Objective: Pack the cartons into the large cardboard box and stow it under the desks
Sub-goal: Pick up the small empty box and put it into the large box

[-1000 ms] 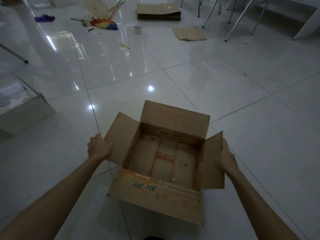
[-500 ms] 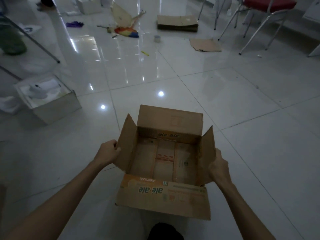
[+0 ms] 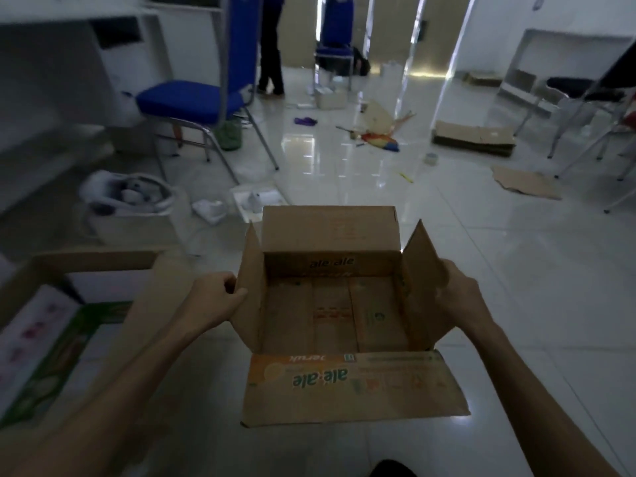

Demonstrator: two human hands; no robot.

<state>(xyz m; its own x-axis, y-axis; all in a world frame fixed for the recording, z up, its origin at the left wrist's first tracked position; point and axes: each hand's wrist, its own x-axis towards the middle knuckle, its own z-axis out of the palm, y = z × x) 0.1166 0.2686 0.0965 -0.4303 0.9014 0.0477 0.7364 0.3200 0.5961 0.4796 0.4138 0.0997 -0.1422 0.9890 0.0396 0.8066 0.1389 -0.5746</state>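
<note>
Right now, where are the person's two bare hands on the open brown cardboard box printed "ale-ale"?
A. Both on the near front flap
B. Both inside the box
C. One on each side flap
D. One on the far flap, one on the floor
C: the left hand grips the left side flap and the right hand grips the right side flap of the open brown cardboard box.

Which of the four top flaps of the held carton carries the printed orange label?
The near flap, folded outward toward the camera, shows the orange "ale-ale" print; the far flap and both side flaps show plain brown.
</note>
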